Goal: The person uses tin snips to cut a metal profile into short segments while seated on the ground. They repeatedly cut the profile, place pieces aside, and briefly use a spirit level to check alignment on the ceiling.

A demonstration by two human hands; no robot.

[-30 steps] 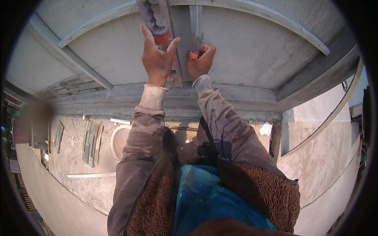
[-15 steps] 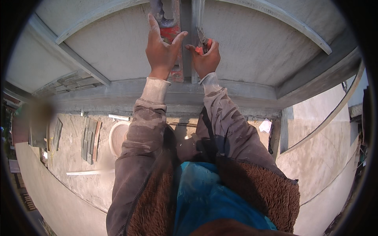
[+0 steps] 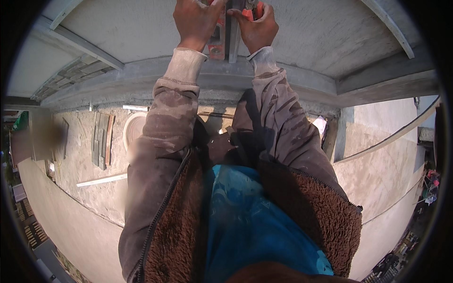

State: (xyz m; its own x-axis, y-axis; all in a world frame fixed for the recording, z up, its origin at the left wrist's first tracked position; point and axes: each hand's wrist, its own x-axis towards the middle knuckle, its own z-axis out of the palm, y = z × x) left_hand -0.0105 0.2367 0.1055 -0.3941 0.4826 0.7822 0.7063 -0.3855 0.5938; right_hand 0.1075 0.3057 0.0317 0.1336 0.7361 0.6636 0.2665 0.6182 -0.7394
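Note:
My left hand (image 3: 195, 23) is at the top edge, its thumb apart from the fingers, whose tips are cut off by the frame. It looks open, close in front of a red bar like a spirit level (image 3: 217, 51) that stands against the grey wall. My right hand (image 3: 258, 29) is closed on a tool with red-orange handles (image 3: 247, 14). It looks like pliers; its metal jaws are mostly out of frame. Between the hands runs a narrow grey upright strip (image 3: 234, 45), on the wall just right of the bar.
Grey ledges (image 3: 302, 80) and raised strips (image 3: 87, 42) frame the wall. Below on the left are a round pale basin (image 3: 133, 129), dark planks (image 3: 101, 141) and a white strip (image 3: 101, 180). A curved pale edge (image 3: 401, 137) bounds the right side.
The view has tilted down, so the wall, bar and both hands sit higher in the picture. My left fingers and the tool's jaws have slipped past the top edge. The right hand keeps its grip.

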